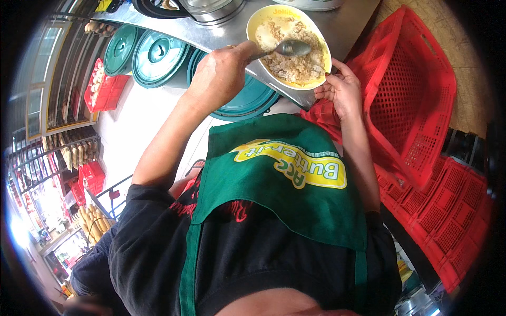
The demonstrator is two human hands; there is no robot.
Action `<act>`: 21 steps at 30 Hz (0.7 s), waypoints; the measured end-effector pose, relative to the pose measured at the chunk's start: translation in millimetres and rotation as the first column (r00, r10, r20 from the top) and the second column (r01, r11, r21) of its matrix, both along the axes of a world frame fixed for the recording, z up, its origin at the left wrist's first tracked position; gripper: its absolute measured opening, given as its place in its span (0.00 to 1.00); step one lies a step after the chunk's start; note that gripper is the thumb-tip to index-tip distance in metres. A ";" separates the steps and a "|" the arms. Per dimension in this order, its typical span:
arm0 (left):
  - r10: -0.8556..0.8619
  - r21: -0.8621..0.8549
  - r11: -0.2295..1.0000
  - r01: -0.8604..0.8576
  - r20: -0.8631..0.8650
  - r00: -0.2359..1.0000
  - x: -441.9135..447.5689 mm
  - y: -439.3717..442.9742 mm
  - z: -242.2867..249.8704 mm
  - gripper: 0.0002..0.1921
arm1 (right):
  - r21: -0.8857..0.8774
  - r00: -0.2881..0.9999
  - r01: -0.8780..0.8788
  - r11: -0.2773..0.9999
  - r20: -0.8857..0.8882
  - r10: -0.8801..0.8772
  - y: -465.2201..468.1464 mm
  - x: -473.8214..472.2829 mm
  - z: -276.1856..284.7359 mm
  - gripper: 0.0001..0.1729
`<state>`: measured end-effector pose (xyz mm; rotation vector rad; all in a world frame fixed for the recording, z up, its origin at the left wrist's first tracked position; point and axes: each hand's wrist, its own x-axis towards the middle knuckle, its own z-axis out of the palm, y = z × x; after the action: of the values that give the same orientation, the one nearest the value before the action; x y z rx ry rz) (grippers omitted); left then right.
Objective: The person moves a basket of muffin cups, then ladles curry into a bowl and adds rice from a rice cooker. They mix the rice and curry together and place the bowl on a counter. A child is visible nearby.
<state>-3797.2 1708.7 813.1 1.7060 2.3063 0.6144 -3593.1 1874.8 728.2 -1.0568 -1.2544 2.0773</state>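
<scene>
My left hand (pixel 221 75) grips the handle of a metal spoon (pixel 294 47). The spoon's bowl is just above a pale, crumbly mixture (pixel 296 67) with a smooth cream-coloured patch; whether it touches the mixture I cannot tell. This food lies in an oval yellow bowl (pixel 327 65) at the edge of a stainless steel table (pixel 237 33). My right hand (pixel 343 89) holds the bowl's near right rim, its thumb at the edge and other fingers lower down. A green apron (pixel 276 185) with a printed logo covers my front.
A glass-and-metal vessel (pixel 213 8) stands behind the bowl. Teal lidded bins (pixel 160 57) are below the table at left. A large red plastic crate (pixel 411 91) rises close to my right arm. Bread loaves (pixel 93 221) and a person's dark-clothed shoulder (pixel 89 268) are at lower left.
</scene>
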 end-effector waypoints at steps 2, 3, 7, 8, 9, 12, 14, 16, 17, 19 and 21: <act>0.012 -0.116 0.993 -0.012 0.003 1.000 0.4 0.5 -2.2 0.13 | 0.000 1.000 0.003 1.000 0.006 -0.003 0.1 -0.1 0.3 0.24; 0.009 -0.174 0.985 -0.012 -0.024 1.000 1.4 2.4 -5.7 0.12 | 0.002 1.000 0.002 1.000 0.008 -0.002 0.2 0.0 0.4 0.24; -0.011 -0.252 0.967 -0.026 -0.148 0.989 -3.9 17.9 -20.4 0.11 | 0.016 0.999 -0.003 1.000 0.033 0.002 1.0 -0.8 1.0 0.24; -0.024 -0.234 0.972 -0.025 -0.208 0.978 -7.4 22.1 -21.0 0.10 | 0.023 0.999 -0.006 1.000 0.048 0.005 1.0 -1.1 1.0 0.24; -0.019 -0.226 0.973 -0.034 -0.227 0.974 -9.6 24.1 -19.4 0.10 | 0.033 0.998 -0.013 0.999 0.061 0.011 1.1 -1.6 1.4 0.24; -0.011 -0.191 0.981 -0.038 -0.253 0.968 -11.0 30.5 -6.2 0.10 | 0.044 0.999 -0.008 0.999 0.050 0.005 0.9 -2.1 1.7 0.24; 0.014 -0.159 0.986 -0.054 -0.241 0.970 0.2 31.0 3.1 0.10 | 0.017 0.999 0.000 1.000 0.033 -0.001 1.4 -2.2 1.6 0.24; -0.073 -0.255 0.967 0.002 -0.270 0.960 18.8 38.8 4.3 0.10 | 0.015 1.000 -0.012 1.000 0.026 0.011 1.2 -1.7 1.1 0.24; -0.095 -0.298 0.955 0.002 -0.299 0.949 26.1 44.1 2.7 0.10 | 0.026 0.999 -0.014 1.000 0.038 0.013 1.2 -2.3 0.7 0.24; -0.078 -0.255 0.967 -0.002 -0.304 0.949 29.2 50.8 1.7 0.09 | 0.047 0.998 -0.015 0.999 0.065 0.012 1.0 -1.8 0.4 0.24; -0.077 -0.259 0.966 -0.007 -0.316 0.946 24.0 57.2 0.9 0.08 | 0.044 0.998 -0.019 0.999 0.059 0.016 1.4 -0.9 0.5 0.23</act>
<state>-3773.1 1765.9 814.0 1.8258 2.4278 0.0184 -3594.0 1876.2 728.7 -1.0977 -1.3364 2.0353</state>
